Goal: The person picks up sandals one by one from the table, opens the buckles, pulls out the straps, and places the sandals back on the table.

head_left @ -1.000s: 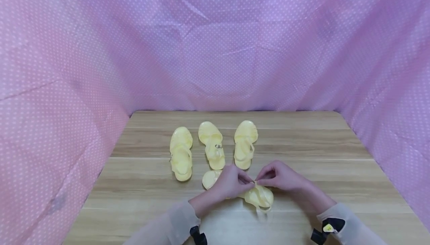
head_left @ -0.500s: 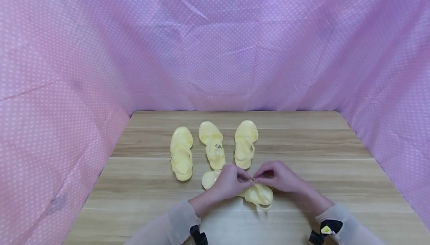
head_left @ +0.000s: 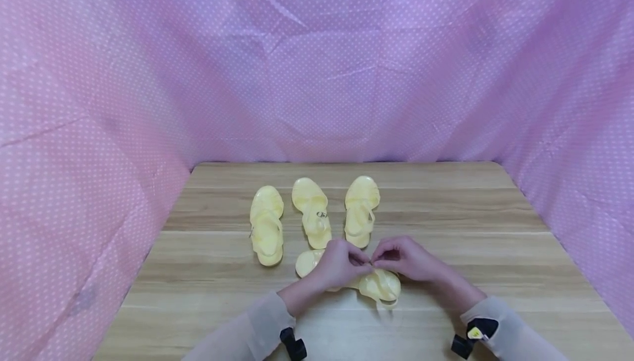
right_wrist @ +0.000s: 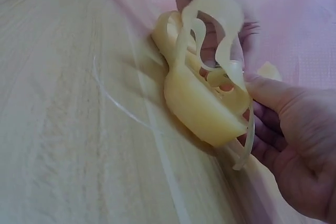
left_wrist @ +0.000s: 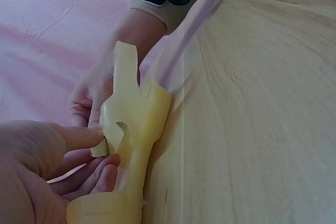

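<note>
Pink dotted cloth walls the wooden table; three yellow sandals lie mid-table. Near its front edge, left hand and right hand have drawn closer, pinching the fourth sandal's strap, likely fastening it.

Soft, even, bright light; faint shadows under my hands. Head view sharp, bowing at three and nine o'clock. Wrist views blur at twelve o'clock.

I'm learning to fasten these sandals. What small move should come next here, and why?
Probably feed the strap end through the buckle: both the left hand and the right hand pinch at one spot above the near sandal, whose strap looks unfastened.
</note>
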The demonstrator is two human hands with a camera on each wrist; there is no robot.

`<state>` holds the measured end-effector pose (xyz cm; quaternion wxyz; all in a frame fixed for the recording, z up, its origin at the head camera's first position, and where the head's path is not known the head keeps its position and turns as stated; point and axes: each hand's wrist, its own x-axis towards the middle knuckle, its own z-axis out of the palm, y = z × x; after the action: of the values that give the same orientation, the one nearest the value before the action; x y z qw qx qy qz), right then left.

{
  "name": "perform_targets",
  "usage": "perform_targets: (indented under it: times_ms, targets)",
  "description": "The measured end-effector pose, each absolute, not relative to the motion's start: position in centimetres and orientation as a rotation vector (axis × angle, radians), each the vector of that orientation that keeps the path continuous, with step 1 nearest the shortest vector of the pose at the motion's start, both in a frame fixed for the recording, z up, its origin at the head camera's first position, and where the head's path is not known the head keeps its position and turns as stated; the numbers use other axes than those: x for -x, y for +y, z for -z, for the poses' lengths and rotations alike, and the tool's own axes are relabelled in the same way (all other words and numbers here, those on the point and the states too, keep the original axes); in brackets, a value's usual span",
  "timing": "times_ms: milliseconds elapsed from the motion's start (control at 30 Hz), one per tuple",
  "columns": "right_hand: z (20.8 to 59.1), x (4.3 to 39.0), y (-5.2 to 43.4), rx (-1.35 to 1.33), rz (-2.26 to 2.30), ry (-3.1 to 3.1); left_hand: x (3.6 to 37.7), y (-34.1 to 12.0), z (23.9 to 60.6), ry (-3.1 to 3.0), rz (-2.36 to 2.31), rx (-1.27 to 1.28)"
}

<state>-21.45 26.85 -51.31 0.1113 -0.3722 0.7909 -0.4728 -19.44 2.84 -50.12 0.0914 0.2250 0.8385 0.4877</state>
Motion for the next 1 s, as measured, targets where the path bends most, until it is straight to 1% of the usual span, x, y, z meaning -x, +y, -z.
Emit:
perform_targets:
  times_ms: [567,833,1000]
  targets:
    - [51.09,21.79,26.12,0.997,1.417,2.232,19.68,2.53,49.29,2.437,-1.39,-0.531]
    - [51.29,21.86,25.99,1.117,1.422,2.231,19.04,1.87,49.48,2.365,-1.467,-0.472]
    - [51.66,21.98,26.23,1.117,1.446,2.191,19.04,1.89,49.57,2.323,-1.517,-0.491]
